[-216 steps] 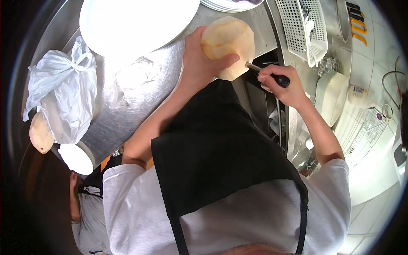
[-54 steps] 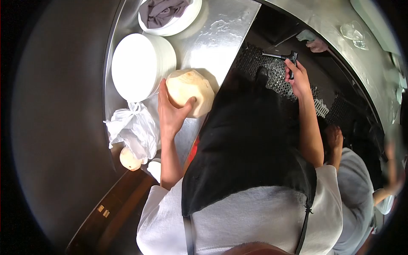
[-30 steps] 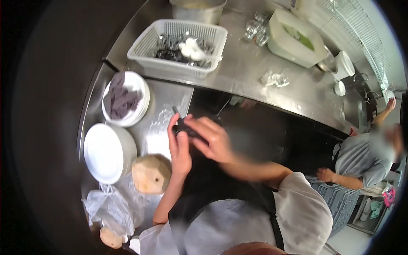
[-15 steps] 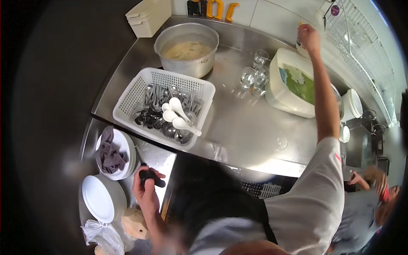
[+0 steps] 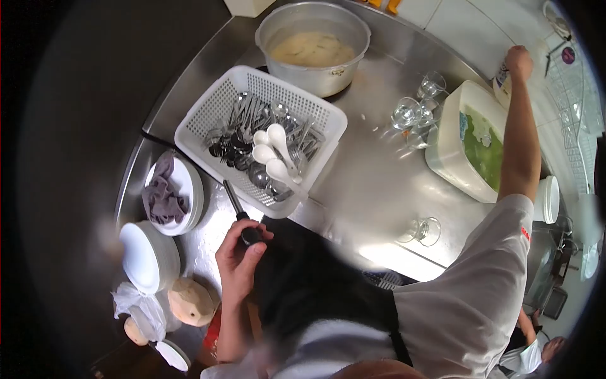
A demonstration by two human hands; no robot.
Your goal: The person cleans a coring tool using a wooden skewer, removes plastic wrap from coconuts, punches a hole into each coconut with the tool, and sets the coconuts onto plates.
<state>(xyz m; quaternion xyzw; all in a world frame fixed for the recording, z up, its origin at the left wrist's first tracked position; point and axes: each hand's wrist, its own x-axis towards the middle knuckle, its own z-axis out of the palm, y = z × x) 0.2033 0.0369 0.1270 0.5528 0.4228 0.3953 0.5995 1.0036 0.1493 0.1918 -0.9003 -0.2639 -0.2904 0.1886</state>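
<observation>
My left hand (image 5: 243, 256) is closed around the black handle of a tool with a slim metal shaft (image 5: 233, 197). Its shaft points up toward the near left corner of a white perforated basket (image 5: 196, 126). Inside the basket lie metal cutlery (image 5: 243, 117) and several white soup spoons (image 5: 278, 136). Far to the right, my right hand (image 5: 519, 62) grips the top of a white labelled bottle (image 5: 503, 83) by the tiled wall. Beside the bottle stands a cream tub (image 5: 451, 161) of green liquid, with a blue item partly visible at its edge.
A large metal pot (image 5: 319, 74) of cloudy liquid stands behind the basket. Several drinking glasses (image 5: 406, 114) are left of the tub. Stacked white plates (image 5: 196, 189), a grey cloth (image 5: 165, 199) and a peeled round vegetable (image 5: 191, 302) sit at left. Another person (image 5: 527, 357) is at lower right.
The view has shifted, so the counter items appear displaced. My left hand has turned, and the tool's metal shaft now shows. My right hand remains on the bottle.
</observation>
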